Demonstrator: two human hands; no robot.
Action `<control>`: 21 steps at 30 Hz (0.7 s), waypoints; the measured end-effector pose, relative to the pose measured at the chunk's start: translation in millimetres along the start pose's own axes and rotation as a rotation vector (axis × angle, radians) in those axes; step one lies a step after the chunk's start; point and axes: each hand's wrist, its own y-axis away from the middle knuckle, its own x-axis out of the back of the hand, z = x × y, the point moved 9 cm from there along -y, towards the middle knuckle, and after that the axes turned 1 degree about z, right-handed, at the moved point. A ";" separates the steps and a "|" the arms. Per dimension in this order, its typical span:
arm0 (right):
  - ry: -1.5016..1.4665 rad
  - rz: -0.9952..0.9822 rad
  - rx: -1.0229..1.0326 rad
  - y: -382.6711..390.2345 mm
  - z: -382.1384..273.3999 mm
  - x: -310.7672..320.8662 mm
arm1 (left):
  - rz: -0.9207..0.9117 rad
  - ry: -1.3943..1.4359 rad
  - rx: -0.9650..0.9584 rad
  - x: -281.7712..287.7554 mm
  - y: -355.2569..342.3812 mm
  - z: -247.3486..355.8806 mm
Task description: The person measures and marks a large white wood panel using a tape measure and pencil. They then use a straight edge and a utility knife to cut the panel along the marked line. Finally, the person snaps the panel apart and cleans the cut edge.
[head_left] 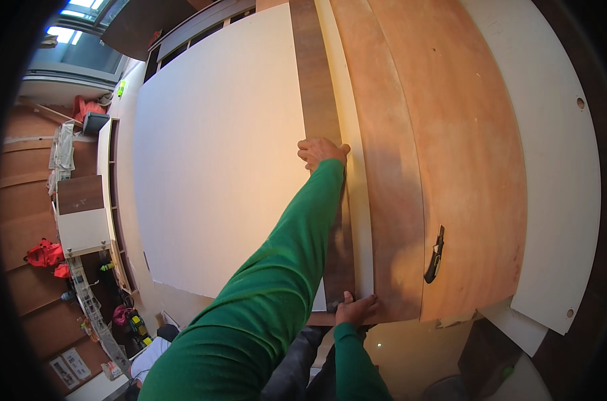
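At the near end of a long, flat, dark brown wooden strip (317,80), the right hand (355,310) is resting with thumb and fingers spread; whether it is clamping anything, I cannot tell. Right of the strip, a black utility knife (434,256), its pale handle mark too small to read, is lying on orange-brown plywood (470,167). Farther along the strip, the left hand (322,152) is reaching out, clasping both edges. The strip is lying along a large white panel (216,134). Well left of it, white printed sheets (66,369) are showing illegible writing.
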 end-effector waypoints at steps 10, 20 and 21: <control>0.024 -0.026 -0.009 -1.4 -2.2 0.4 | -0.068 -0.168 -0.169 -21.0 -17.9 4.3; 0.100 -0.063 -0.035 -3.6 0.4 -3.0 | -0.058 -0.351 -0.883 21.4 25.7 -22.8; 0.113 -0.065 -0.009 -4.1 -0.8 -4.3 | -0.131 -0.433 -0.911 14.1 30.2 -28.3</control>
